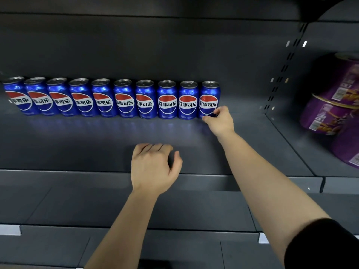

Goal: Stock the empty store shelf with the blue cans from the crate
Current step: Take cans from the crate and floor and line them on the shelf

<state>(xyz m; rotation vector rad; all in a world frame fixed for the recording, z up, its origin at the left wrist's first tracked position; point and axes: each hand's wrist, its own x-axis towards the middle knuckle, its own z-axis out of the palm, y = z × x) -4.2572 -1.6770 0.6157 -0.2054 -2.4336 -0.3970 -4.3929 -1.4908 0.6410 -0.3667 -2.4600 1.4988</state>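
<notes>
Shelf (97, 144): end can (209, 94) in right hand (220, 121)

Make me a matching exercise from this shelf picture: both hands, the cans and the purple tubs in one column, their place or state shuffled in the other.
1. left hand
2. right hand
3. row of blue cans
4. purple tubs

A. stacked in the bay to the right
B. pinches the rightmost can near its base
C. over the front of the shelf, holds nothing
D. upright along the back of the shelf

Pairs: 1-C, 2-B, 3-D, 4-A
</notes>
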